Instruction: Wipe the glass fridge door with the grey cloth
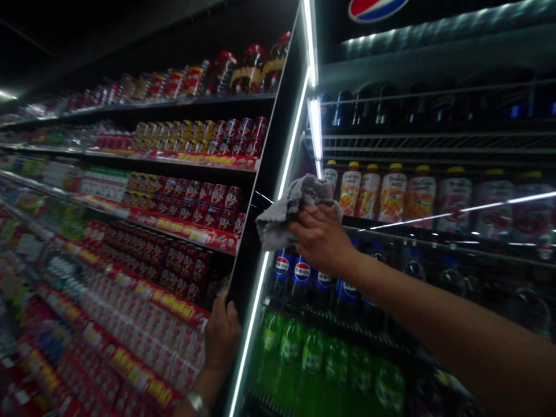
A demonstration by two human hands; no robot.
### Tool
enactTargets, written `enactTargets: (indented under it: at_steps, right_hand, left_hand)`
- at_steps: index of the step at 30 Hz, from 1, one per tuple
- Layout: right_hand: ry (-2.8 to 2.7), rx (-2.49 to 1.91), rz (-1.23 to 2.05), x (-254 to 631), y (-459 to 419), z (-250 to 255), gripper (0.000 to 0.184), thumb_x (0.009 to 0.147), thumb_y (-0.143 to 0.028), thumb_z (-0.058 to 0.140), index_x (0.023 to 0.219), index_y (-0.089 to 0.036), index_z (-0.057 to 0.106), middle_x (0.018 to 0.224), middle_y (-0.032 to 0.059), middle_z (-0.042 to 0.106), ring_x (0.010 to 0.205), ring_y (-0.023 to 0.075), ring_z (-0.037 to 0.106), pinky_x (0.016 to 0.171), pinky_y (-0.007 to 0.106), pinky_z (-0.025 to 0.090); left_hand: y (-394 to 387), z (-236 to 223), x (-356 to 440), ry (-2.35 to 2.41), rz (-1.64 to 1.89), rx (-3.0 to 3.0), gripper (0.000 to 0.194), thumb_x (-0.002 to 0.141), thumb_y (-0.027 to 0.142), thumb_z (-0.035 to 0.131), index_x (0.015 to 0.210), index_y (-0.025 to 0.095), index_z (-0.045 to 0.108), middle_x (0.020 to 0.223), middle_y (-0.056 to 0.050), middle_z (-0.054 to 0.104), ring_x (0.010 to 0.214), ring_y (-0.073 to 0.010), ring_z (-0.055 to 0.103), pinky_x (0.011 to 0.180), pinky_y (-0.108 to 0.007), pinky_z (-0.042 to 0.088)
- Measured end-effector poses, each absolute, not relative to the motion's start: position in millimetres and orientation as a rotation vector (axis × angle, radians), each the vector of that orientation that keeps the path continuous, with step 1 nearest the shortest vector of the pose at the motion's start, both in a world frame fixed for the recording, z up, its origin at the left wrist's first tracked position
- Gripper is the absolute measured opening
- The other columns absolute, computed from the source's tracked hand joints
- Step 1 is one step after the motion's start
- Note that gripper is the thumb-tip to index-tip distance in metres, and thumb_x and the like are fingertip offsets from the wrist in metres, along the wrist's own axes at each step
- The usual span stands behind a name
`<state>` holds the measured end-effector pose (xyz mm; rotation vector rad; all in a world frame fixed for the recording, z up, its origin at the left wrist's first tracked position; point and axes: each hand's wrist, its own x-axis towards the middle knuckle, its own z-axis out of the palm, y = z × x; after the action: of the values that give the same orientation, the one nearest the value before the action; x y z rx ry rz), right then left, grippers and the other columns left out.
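My right hand (322,234) presses a crumpled grey cloth (290,207) against the glass door (434,191) of a lit drinks cooler, near the door's left edge at mid height. My left hand (221,336) grips the dark outer edge of the cooler's frame (260,220) lower down, fingers wrapped around it. A wristband shows on my left wrist (196,401).
Inside the cooler stand juice bottles (393,194), dark cola bottles with blue labels (302,278) and green bottles (313,359) on wire shelves. A round red-white-blue logo (374,8) sits on top. To the left run long store shelves (174,168) packed with red cans and packets.
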<state>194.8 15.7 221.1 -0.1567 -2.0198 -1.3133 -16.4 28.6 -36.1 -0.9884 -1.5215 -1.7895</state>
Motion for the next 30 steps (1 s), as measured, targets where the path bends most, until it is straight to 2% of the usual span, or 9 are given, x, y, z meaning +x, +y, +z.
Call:
enactTargets:
  at_steps: [8, 13, 16, 20, 22, 24, 27, 30]
  right_hand:
    - [-2.226, 0.042, -1.283, 215.0, 14.7, 147.6, 0.025, 0.095, -0.022, 0.052, 0.119, -0.023, 0.060, 0.130, 0.0021, 0.057, 0.129, 0.0198, 0.041, 0.111, 0.044, 0.025]
    - [-2.095, -0.087, -1.203, 265.3, 9.4, 128.6, 0.024, 0.095, -0.019, 0.050, 0.116, -0.024, 0.061, 0.129, 0.0026, 0.058, 0.130, 0.0189, 0.043, 0.112, 0.043, 0.026]
    - [-1.938, -0.268, -1.247, 309.5, 3.2, 128.2, 0.021, 0.093, -0.019, 0.052, 0.110, -0.023, 0.064, 0.127, 0.0055, 0.060, 0.128, 0.0224, 0.046, 0.109, 0.044, 0.033]
    - [-1.705, -0.509, -1.443, 376.1, 0.5, 133.8, 0.020, 0.091, -0.022, 0.054, 0.108, -0.020, 0.065, 0.115, 0.0134, 0.063, 0.115, 0.0334, 0.055, 0.094, 0.053, 0.044]
    - [-1.581, -0.634, -1.495, 410.7, 1.8, 136.5, 0.024, 0.093, -0.028, 0.051, 0.109, -0.016, 0.066, 0.106, 0.0166, 0.064, 0.107, 0.0374, 0.057, 0.089, 0.055, 0.046]
    - [-1.468, -0.792, -1.481, 446.0, 3.4, 137.7, 0.037, 0.096, -0.039, 0.044, 0.111, -0.014, 0.066, 0.099, 0.0177, 0.064, 0.102, 0.0391, 0.058, 0.089, 0.056, 0.047]
    - [-1.334, -0.989, -1.391, 501.5, 6.4, 135.3, 0.055, 0.096, -0.054, 0.032, 0.117, -0.015, 0.065, 0.102, 0.0172, 0.066, 0.100, 0.0381, 0.060, 0.092, 0.053, 0.047]
    - [-1.230, -1.015, -1.272, 561.0, 11.6, 126.1, 0.063, 0.090, -0.066, 0.032, 0.121, -0.021, 0.064, 0.111, 0.0157, 0.066, 0.106, 0.0326, 0.061, 0.091, 0.045, 0.047]
  left_hand:
    - [28.5, -37.3, -19.1, -1.606, -1.865, -1.016, 0.060, 0.091, 0.043, 0.026, 0.119, -0.001, 0.055, 0.113, -0.027, 0.066, 0.109, -0.0349, 0.064, 0.094, -0.052, 0.055]
    - [24.1, -34.6, -18.3, -1.707, -1.867, -0.992, 0.057, 0.090, 0.043, 0.027, 0.122, 0.003, 0.054, 0.115, -0.026, 0.065, 0.110, -0.0362, 0.062, 0.093, -0.054, 0.053]
    - [22.2, -32.8, -17.7, -1.726, -1.846, -1.003, 0.059, 0.090, 0.043, 0.026, 0.122, 0.002, 0.053, 0.115, -0.027, 0.064, 0.111, -0.0372, 0.062, 0.095, -0.054, 0.051]
    - [19.5, -29.3, -16.1, -1.737, -1.827, -0.972, 0.059, 0.089, 0.042, 0.028, 0.122, 0.002, 0.055, 0.116, -0.026, 0.065, 0.112, -0.0371, 0.062, 0.098, -0.053, 0.051]
    - [16.6, -26.1, -14.1, -1.752, -1.815, -0.972, 0.061, 0.088, 0.042, 0.027, 0.123, -0.001, 0.054, 0.118, -0.029, 0.064, 0.113, -0.0389, 0.061, 0.099, -0.056, 0.050]
    - [12.7, -22.5, -11.7, -1.807, -1.807, -0.977, 0.065, 0.087, 0.041, 0.026, 0.124, -0.004, 0.053, 0.119, -0.032, 0.062, 0.115, -0.0412, 0.060, 0.100, -0.058, 0.049]
    - [7.8, -18.7, -9.6, -1.888, -1.790, -0.975, 0.067, 0.085, 0.040, 0.026, 0.127, -0.006, 0.050, 0.122, -0.034, 0.060, 0.117, -0.0446, 0.059, 0.100, -0.061, 0.048]
    - [6.1, -17.0, -9.4, -1.884, -1.771, -0.986, 0.070, 0.085, 0.042, 0.026, 0.127, -0.009, 0.050, 0.122, -0.037, 0.060, 0.116, -0.0488, 0.058, 0.098, -0.064, 0.048]
